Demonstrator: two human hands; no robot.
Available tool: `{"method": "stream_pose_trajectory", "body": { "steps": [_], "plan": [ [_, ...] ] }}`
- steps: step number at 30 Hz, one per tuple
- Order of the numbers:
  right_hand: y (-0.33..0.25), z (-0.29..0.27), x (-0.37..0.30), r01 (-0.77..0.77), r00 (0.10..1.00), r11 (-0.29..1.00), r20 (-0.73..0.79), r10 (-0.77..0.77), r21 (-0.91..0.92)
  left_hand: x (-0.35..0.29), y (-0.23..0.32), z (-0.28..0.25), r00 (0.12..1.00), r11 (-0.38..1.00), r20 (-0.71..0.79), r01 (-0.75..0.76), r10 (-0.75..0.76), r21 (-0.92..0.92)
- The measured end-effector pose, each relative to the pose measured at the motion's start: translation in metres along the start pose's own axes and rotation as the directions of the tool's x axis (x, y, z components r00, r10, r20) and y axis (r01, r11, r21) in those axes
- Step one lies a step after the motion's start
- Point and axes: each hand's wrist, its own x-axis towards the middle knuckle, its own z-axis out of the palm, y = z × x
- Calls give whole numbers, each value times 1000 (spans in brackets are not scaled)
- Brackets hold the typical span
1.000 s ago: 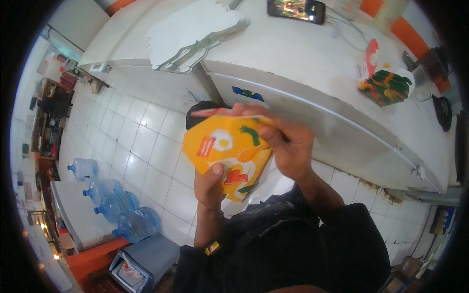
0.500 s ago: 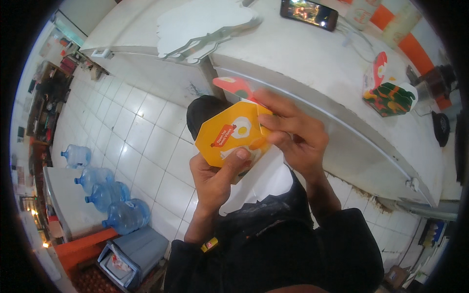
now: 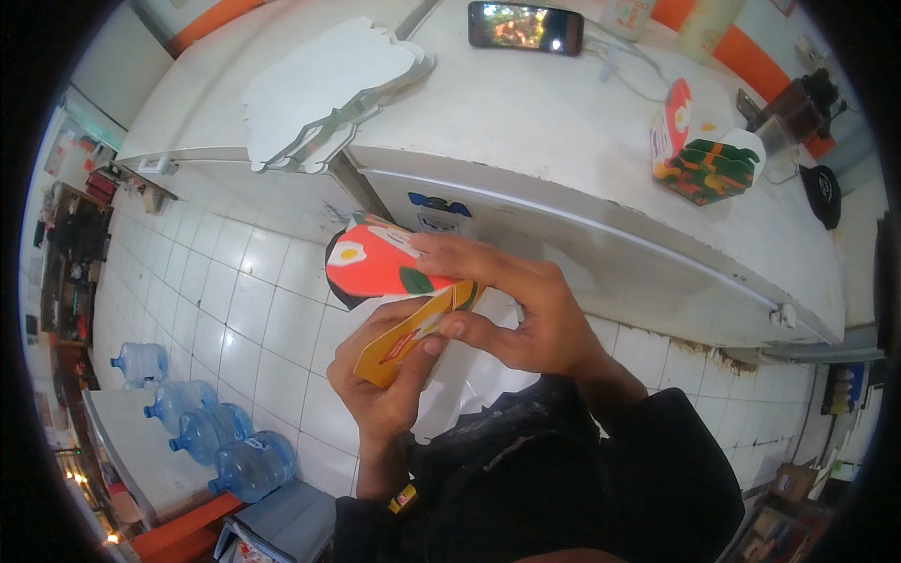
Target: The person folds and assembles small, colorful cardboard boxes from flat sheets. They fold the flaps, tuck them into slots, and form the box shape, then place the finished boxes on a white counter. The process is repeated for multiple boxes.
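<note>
While the left hand (image 3: 383, 405) pinches the yellow panel (image 3: 379, 369) of a paper food carton (image 3: 380, 267), I see remotely the right hand (image 3: 540, 319) pinching that carton's corner, before a white chest freezer (image 3: 601, 249).

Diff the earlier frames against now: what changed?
Printed carton tipped: its yellow panel, which faced the camera, now slants steeply, and its red panel shows broadly. Left hand and right hand both keep hold; nothing released. Unchanged: phone, stack of white card blanks, open green-and-red carton.

Lit phone (image 3: 526, 28), blue water jugs (image 3: 255, 465)
</note>
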Motion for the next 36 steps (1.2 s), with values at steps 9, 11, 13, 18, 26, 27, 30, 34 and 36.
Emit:
{"method": "stream_pose_trajectory", "body": {
  "steps": [9, 11, 13, 18, 26, 27, 30, 34, 36],
  "plan": [
    [4, 11, -4, 212, 974, 965, -46, -221, -158, -7, -3, -4, 991, 983, -71, 99, -111, -155],
    [2, 11, -5, 234, 969, 958, -37, -243, -165, -8, -1, -4, 990, 977, -72, 107, -122, -184],
    [2, 9, -5, 250, 965, 953, -32, -259, -169, -9, 2, -5, 988, 973, -66, 126, -141, -193],
    [1, 3, -7, 261, 965, 944, 19, -263, -201, -9, 2, -7, 984, 969, -45, 163, -174, -187],
    [20, -7, -5, 280, 959, 960, 42, -280, 12, -12, 0, -4, 991, 983, -23, 127, -131, -132],
    [21, -6, -6, 238, 971, 968, 13, -240, 80, -12, -1, -3, 993, 983, -11, 118, -120, -140],
    [26, -2, -8, 149, 989, 952, -29, -147, 269, -8, -3, -4, 994, 988, 73, 90, -81, -123],
    [35, 1, -6, 175, 985, 943, -53, -166, 283, -9, 1, 4, 990, 984, 24, 140, -138, -109],
    [34, 0, -5, 154, 988, 950, -50, -145, 271, -6, 3, 4, 989, 985, 47, 144, -140, -93]
  ]
}}
